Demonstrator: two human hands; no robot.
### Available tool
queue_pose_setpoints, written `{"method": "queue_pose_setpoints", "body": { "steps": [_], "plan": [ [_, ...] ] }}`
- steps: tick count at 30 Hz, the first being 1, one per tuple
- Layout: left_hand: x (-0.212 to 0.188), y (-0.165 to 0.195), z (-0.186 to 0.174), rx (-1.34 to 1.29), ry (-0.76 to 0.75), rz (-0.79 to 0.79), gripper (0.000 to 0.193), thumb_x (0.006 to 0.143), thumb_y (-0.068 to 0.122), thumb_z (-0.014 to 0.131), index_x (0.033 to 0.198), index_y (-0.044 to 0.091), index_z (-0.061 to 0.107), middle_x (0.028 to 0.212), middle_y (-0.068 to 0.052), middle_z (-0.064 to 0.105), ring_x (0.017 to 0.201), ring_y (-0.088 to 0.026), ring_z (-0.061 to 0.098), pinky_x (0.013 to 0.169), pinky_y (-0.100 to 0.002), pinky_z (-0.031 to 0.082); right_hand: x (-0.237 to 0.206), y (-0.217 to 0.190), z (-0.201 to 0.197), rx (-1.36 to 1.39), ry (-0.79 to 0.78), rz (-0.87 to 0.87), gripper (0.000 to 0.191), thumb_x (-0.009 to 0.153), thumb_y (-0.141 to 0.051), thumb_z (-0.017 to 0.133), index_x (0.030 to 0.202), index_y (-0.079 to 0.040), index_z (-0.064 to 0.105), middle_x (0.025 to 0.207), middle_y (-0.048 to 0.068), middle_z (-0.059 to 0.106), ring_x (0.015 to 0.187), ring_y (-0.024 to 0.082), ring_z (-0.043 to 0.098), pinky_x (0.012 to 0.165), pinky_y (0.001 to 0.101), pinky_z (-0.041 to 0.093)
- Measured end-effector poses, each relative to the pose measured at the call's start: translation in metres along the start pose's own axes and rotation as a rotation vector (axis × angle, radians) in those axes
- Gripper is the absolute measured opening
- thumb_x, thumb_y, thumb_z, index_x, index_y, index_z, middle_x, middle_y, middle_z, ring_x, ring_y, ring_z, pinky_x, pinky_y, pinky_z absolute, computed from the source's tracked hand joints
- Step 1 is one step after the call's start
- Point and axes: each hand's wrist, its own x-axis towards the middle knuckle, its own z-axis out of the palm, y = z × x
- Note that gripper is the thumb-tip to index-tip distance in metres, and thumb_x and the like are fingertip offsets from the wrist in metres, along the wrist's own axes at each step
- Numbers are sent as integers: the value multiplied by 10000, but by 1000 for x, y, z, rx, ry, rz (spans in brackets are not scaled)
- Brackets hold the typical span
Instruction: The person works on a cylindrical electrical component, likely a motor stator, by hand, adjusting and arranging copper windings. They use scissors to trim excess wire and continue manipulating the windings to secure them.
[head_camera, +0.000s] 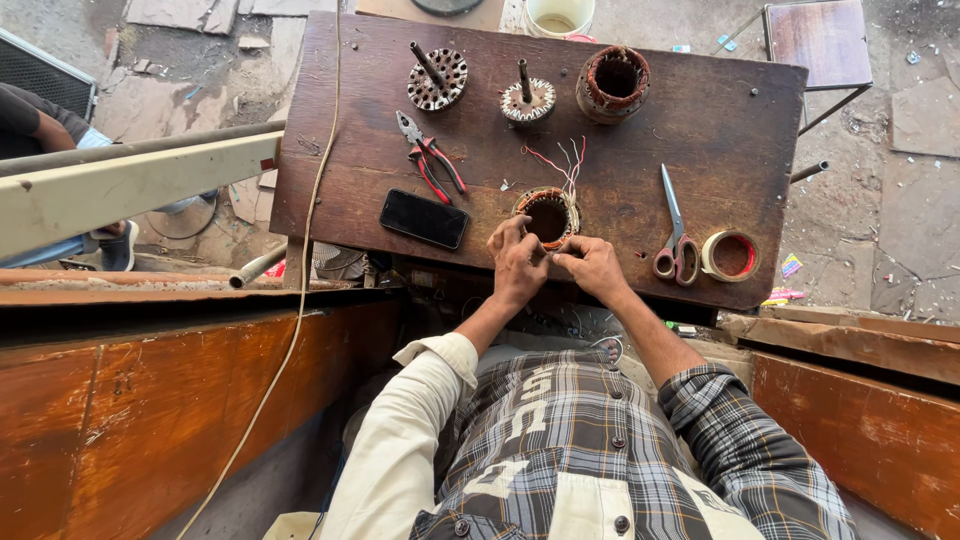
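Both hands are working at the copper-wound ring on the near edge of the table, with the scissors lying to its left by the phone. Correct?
Not quite. The head view shows the scissors right of the ring, beside the tape roll; the pliers lie left near the phone. Both hands are there.

Near the middle of the frame, the left hand (517, 262) and the right hand (594, 264) met at the near edge of a wound stator (548, 214) on a wooden table (700, 120). A phone (424, 218) lay left of it, pliers (428, 155) above the phone, scissors (674, 228) and a tape roll (731, 255) at the right.
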Motion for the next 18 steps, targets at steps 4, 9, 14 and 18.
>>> {"method": "queue_pose_setpoints", "body": {
  "steps": [4,9,14,18],
  "plan": [
    [-3,5,4,21,32,-62,171,728,111,832,769,102,666,1410,-146,509,1400,-342,384,1148,-486,243,-2,0,-1,-26,-4,27,168,849,-177,760,910,-21,764,736,62,726,655,100,637,620,302,529],
    [-10,7,0,56,17,-43,221,726,155,858,798,87,661,1432,-165,472,1398,-354,356,1132,-500,225,-3,0,-2,-68,54,7,159,857,-174,758,898,-20,764,710,62,725,635,110,664,606,301,533],
    [-18,3,-5,122,14,7,204,749,138,843,836,90,664,1505,-147,455,1437,-342,350,1139,-486,234,-3,0,-6,-54,95,68,161,864,-175,747,898,-18,758,665,63,711,588,111,660,557,303,521],
    [-21,-2,-5,145,28,24,173,749,121,826,845,104,683,1506,-139,468,1442,-335,365,1146,-473,241,-3,1,-6,-54,97,80,166,870,-180,742,896,-17,757,654,60,706,579,101,658,550,298,518]
  ]
}}
